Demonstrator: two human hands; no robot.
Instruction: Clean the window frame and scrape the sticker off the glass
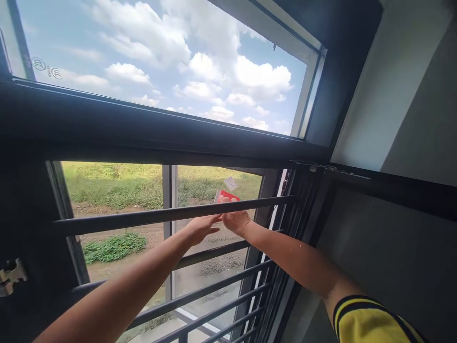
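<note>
Both my arms reach out between the dark horizontal window bars (pixel 160 216). My right hand (pixel 235 220) grips a small red scraper (pixel 226 196), held flat against the open outward-swung glass pane (pixel 210 271). A little white sticker (pixel 230 183) sits on the glass just above the scraper. My left hand (pixel 201 227) is beside the right one, fingers extended and touching the glass, holding nothing that I can see. Part of both hands is hidden behind the upper bar.
A fixed upper pane (pixel 160 57) shows sky and clouds above a thick dark frame rail (pixel 143 138). Several more bars (pixel 214 300) run below my arms. A metal latch (pixel 12 275) sits at the left edge. A grey wall (pixel 392 247) lies to the right.
</note>
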